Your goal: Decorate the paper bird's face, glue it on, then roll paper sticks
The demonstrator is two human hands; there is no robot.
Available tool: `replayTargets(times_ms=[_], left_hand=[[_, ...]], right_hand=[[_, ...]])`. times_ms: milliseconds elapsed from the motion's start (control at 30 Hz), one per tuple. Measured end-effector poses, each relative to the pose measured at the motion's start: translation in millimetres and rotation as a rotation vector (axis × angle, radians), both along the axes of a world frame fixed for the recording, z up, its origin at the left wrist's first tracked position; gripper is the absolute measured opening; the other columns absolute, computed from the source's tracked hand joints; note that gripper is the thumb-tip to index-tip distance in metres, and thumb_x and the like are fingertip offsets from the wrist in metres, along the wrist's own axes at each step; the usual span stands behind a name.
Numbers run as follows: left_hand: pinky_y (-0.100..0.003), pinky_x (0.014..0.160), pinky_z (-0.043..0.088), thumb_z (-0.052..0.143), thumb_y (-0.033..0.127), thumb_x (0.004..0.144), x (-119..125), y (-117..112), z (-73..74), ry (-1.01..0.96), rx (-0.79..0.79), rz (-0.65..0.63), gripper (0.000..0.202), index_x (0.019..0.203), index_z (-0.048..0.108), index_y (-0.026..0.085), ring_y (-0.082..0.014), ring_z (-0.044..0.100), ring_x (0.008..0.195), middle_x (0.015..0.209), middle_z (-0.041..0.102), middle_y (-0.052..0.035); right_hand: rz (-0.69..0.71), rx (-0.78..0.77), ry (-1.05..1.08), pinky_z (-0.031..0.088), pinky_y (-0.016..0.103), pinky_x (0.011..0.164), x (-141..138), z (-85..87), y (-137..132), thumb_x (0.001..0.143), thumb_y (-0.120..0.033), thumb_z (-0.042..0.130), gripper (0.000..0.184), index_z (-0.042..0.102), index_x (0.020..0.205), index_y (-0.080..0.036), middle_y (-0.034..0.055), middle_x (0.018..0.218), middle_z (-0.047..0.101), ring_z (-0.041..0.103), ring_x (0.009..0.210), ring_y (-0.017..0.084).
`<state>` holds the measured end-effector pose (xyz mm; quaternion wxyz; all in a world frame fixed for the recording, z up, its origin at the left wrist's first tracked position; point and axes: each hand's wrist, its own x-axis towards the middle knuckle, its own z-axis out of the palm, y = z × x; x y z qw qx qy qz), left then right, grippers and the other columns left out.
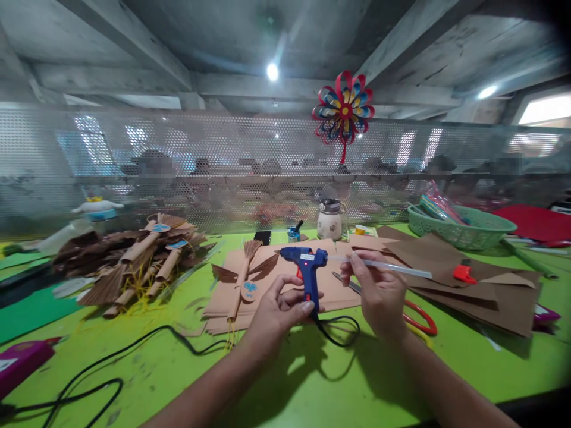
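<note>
In the centre of the frame, above the green worktop (178,380), the left hand (283,309) has its fingers wrapped loosely around the handle of a blue glue gun (307,261), nozzle toward the left of the frame. Just right of it, the right hand (379,291), the nearer one to the gun's rear, pinches a clear glue stick (401,269), whose long axis runs roughly in line with the barrel, sloping slightly down rightward; whether its tip sits inside I cannot tell.
</note>
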<state>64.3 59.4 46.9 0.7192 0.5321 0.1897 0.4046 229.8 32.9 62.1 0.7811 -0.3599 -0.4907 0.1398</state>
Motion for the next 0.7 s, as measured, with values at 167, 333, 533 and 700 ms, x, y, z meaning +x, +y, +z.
replayTargets(times_ms=[167,333,533,700], left_hand=[[-0.035,0.076,0.046,0.066,0.016,0.071,-1.3,-1.7,2.0,0.021,0.009,0.003,0.038,0.092,0.035,0.018,-0.0208,0.064,0.082,0.097,0.064,-0.0119],[-0.035,0.078,0.047,0.068,0.016,0.069,-1.1,-3.9,5.2,0.062,0.049,0.046,0.039,0.091,0.035,0.019,-0.0202,0.062,0.087,0.095,0.064,-0.0093],[-0.036,0.081,0.047,0.068,0.014,0.069,0.9,-2.7,2.5,0.052,0.087,0.059,0.038,0.089,0.036,0.019,-0.0174,0.059,0.09,0.085,0.064,-0.0033],[-0.034,0.08,0.046,0.066,0.013,0.071,0.9,-2.4,0.9,0.053,0.103,0.019,0.036,0.089,0.035,0.02,-0.0153,0.059,0.088,0.087,0.062,-0.0029]], right_hand=[[-0.006,-0.013,0.004,0.047,0.025,0.045,-0.1,1.4,-0.7,0.078,-0.021,0.058,0.009,0.057,0.083,-0.013,0.0017,0.063,0.06,0.055,0.05,0.011],[-0.002,-0.044,0.04,0.044,0.023,0.041,1.8,3.3,-0.5,0.076,-0.023,0.061,0.01,0.057,0.078,-0.013,0.0005,0.059,0.058,0.053,0.047,0.01],[0.139,-0.117,0.15,0.043,0.023,0.04,5.6,2.3,4.5,0.074,-0.027,0.063,0.015,0.055,0.075,-0.014,0.001,0.059,0.059,0.053,0.046,0.011],[0.016,-0.095,0.044,0.041,0.021,0.039,1.7,1.3,0.2,0.074,-0.026,0.063,0.015,0.056,0.068,-0.014,-0.0002,0.056,0.057,0.051,0.044,0.01]])
